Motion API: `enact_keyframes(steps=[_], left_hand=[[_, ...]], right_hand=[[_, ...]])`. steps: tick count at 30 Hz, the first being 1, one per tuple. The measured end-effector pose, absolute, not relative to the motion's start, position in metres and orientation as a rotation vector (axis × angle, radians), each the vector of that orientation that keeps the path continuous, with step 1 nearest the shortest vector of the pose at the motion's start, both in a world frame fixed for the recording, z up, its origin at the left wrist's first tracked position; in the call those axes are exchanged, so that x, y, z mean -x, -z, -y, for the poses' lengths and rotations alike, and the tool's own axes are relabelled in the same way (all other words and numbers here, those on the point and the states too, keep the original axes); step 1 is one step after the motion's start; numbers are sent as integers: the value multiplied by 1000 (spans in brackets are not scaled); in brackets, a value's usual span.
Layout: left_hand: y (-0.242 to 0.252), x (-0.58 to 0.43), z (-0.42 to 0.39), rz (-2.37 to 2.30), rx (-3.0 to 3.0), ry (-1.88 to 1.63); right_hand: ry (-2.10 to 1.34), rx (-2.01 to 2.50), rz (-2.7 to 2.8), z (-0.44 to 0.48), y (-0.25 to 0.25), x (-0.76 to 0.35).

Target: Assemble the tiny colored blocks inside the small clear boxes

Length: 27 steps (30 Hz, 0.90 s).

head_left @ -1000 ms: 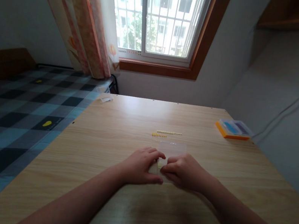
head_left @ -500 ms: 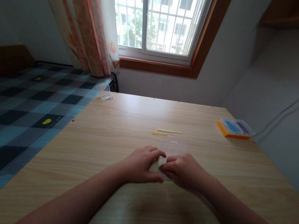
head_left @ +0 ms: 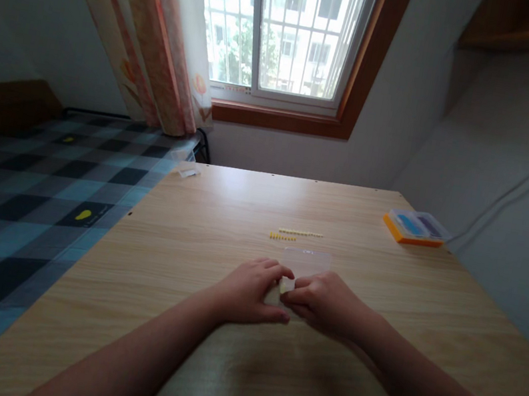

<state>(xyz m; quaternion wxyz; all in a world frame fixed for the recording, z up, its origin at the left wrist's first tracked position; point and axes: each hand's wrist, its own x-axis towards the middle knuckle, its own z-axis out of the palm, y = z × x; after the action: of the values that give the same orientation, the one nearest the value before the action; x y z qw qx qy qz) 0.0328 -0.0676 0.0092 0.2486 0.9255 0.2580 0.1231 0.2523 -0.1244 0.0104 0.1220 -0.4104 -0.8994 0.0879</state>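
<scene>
A small clear plastic box (head_left: 306,262) lies on the table with its lid tilted back. My left hand (head_left: 251,292) curves round the near left side of this box, thumb at the front and fingers at the back. My right hand (head_left: 323,301) reaches into it from the right, fingers bent and pressed together. Small pale yellow pieces (head_left: 284,288) show beside the right fingertips; whatever these pinch is hidden. Beyond the box, a row of tiny yellow pieces (head_left: 283,237) lies in front of a longer row of paler pieces (head_left: 300,232).
An orange case with a clear lid (head_left: 415,228) sits at the table's right edge. At the far left corner rests another clear plastic container (head_left: 188,172). A bed with a checked cover (head_left: 39,208) adjoins the wooden table (head_left: 220,218) on the left.
The right fingertips have shifted very slightly inside the box. My left hand and the two rows stay where they were.
</scene>
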Motion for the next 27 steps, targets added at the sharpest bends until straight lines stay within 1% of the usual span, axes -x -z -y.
enact_keyframes(steps=[9, 20, 27], left_hand=[[-11, -32, 68, -717, -2522, -311], [-11, -33, 69, -725, -2527, -314], [-11, -34, 70, -718, -2528, -317]], right_hand=[[-267, 1121, 2569, 125, -15, -262], [-216, 1326, 2607, 123, -17, -254], [-174, 1368, 2579, 124, -14, -251]])
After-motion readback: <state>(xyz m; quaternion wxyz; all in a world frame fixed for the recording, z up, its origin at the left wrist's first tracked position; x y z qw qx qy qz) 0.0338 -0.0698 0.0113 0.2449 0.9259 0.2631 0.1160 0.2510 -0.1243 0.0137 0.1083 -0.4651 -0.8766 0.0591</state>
